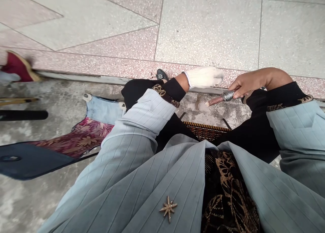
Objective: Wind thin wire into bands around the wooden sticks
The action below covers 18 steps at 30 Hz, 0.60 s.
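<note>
My right hand (255, 81) is bare and grips a short brown wooden stick (215, 100) wound with a bundle of grey wire (228, 96). The pale, worn tip of the stick points left and slightly down. A white knitted glove covers my left hand (205, 77), its fingers curled closed just left of the right hand. One thin strand runs from the gloved fingertips down to the wound wire. The inside of the left grip is hidden from view.
Below my hands is the woven edge of a seat (207, 130) between my knees. A tiled ledge (208, 29) runs ahead. On the left lie a folded patterned cloth item (87, 136), a black tube-like object (24, 115) and another person's red shoe (20, 66).
</note>
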### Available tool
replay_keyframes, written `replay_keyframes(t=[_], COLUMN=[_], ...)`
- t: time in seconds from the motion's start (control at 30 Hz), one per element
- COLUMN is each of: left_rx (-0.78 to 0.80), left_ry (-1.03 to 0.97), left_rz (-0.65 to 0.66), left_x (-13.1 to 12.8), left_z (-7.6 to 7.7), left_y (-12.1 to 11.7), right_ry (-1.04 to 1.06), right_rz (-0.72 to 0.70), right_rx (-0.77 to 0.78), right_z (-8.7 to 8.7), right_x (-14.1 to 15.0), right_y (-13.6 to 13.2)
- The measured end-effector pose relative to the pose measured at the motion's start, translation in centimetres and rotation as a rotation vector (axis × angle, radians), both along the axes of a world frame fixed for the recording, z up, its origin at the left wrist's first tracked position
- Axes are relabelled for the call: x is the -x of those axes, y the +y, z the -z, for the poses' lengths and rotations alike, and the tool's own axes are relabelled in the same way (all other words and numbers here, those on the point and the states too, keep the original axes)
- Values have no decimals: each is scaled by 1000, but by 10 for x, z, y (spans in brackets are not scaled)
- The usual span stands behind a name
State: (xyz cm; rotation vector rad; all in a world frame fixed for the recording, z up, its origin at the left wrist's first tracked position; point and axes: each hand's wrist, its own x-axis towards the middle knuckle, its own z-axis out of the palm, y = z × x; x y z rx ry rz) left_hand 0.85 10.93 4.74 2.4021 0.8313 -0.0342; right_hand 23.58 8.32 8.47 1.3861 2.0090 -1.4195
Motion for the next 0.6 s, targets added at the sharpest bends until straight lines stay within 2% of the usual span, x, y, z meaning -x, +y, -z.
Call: replay_keyframes(t=[0.07,0.2,0.27,0.37,0.47,0.6], left_rx=[19,34,50,64,40,1], left_ry=[-81,-175,-167,-152,-134,-29], left_rz=[-10,-2,1,21,25,12], left_x=[0,-3,-6,-9,-9,-8], left_z=[-5,-9,-5,4,13,19], left_y=[1,1,0,-1,0,0], right_ry=[146,567,685,708,664,453], right_rz=[29,446,592,715,773,697], right_rx=[124,-20,-46,-62,-105,-257], right_z=[-10,-27,-31,-30,-25,-11], right_x=[-3,-2,4,14,18,10], right_y=[-4,-11,-14,-18,-16,-5])
